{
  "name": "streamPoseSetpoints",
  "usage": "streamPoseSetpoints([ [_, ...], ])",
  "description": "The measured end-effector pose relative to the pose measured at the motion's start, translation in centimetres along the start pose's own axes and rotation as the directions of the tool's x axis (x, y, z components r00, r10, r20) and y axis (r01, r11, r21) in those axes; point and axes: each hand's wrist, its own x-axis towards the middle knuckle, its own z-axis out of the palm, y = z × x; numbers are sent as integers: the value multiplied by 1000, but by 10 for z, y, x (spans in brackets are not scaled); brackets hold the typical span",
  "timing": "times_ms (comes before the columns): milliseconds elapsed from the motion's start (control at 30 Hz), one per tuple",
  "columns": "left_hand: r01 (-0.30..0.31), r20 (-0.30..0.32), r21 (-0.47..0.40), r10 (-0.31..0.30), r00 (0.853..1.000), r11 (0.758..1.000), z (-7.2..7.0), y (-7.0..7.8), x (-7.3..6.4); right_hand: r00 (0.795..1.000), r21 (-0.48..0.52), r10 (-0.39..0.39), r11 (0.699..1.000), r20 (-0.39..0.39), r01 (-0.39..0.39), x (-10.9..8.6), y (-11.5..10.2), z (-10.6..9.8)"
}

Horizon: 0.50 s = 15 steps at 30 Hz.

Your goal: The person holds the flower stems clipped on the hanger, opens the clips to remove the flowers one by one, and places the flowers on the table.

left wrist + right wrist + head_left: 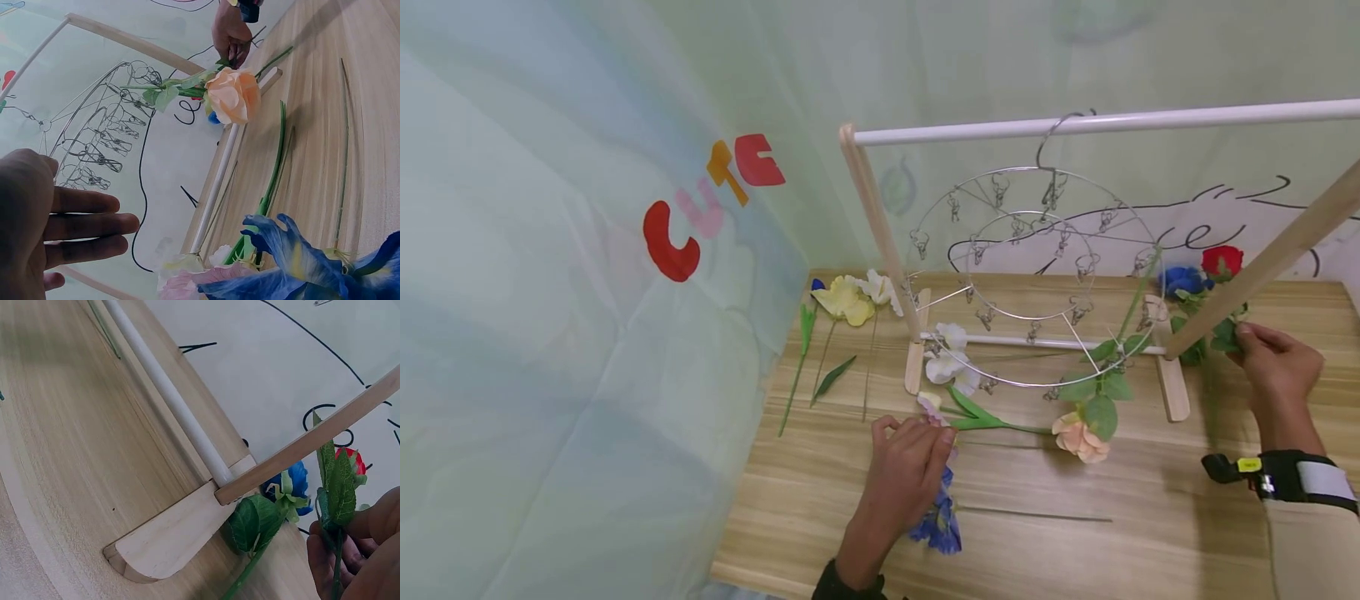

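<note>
My right hand (1281,367) pinches the leafy stem of a red rose (1222,261) at the right end of the rack. A blue rose (290,487) lies beside it, partly behind the rack's slanted post. My left hand (904,471) is over the flowers at the table's front; in the left wrist view its fingers are extended with nothing between them. Below it are a blue iris (300,262) and a pink flower (206,281). A peach rose (1081,437) hangs head down by its stem from the round wire clip hanger (1045,385).
The wooden rack (876,225) carries the hanger on its white top rod (955,132). Yellow flowers (846,300), white flowers (947,367) and loose green stems lie on the wooden table (1037,558). A printed cloth (550,375) hangs behind and at left.
</note>
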Motion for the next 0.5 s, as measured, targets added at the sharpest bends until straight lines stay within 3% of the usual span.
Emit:
streamPoseSetpoints([
  [167,-14,-14,7,14,1000,1000,0,-1,0,1000,-44,28,999,14,-27,6,1,2],
  [400,-15,-17,5,15,1000,1000,0,-1,1,994,40,76,996,82,-79,10,-1,-1],
  [500,-15,-21,3,15,1000,1000,-1,-1,2,996,13,80,997,47,-81,11,0,0],
])
